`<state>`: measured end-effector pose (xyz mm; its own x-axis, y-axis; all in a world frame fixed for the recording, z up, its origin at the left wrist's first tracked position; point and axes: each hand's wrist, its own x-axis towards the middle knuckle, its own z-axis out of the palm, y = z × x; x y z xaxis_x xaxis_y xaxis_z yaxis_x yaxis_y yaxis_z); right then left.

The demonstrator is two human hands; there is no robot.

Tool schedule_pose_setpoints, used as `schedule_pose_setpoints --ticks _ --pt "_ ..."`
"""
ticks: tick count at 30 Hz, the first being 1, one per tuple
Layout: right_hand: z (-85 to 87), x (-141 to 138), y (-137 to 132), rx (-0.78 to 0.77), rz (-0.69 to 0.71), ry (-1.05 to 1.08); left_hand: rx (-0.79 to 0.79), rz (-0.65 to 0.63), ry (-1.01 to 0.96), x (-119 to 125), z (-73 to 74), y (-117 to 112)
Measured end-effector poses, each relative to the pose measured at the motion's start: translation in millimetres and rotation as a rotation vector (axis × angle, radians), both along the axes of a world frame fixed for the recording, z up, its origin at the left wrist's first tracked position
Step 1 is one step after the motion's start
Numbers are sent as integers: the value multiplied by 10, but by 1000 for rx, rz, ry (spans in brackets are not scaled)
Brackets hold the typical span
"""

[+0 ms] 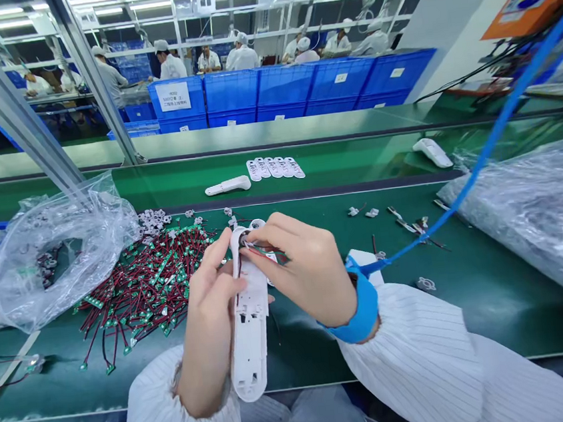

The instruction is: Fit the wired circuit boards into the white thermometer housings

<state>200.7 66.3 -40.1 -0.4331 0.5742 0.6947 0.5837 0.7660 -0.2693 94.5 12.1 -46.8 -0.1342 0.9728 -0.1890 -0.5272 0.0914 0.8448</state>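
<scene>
White shell [251, 301]: held over the middle of the tabletop [496, 296], with its plain, rounded end above the near edge.
Shell's long way: run almost straight from the near edge toward the far edge, tipped a tiny bit right at the far end.
Shell's round head: pointed at the far edge; the face with the slots is turned up.
Left hand [212, 292]: wrapped around the shell's left side, with the thumb pressed on it.
Right hand [307, 262]: fingers pinched close, with thin wires [259, 249] held at the round head.
Blue strap [358, 317]: worn on the right wrist.
Little green boards [167, 270]: heaped with red wires left of the shell.
White flat pieces [275, 167]: lined up on the green strip [347, 167] past the far edge.
</scene>
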Motion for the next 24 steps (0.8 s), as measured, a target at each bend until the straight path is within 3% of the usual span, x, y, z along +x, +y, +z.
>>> schedule_pose_setpoints --ticks 4,8,14,24 --pt "64 30 3 -116 98 74 -27 -9 -143 -8 -10 -7" --pt "99 115 -122 26 140 167 -26 11 -186 1 -35 -7" --pt "11 111 -370 126 225 -217 -116 52 -270 61 -155 -58" --pt "64 91 -326 174 272 -309 -13 71 45 81 -208 -17"
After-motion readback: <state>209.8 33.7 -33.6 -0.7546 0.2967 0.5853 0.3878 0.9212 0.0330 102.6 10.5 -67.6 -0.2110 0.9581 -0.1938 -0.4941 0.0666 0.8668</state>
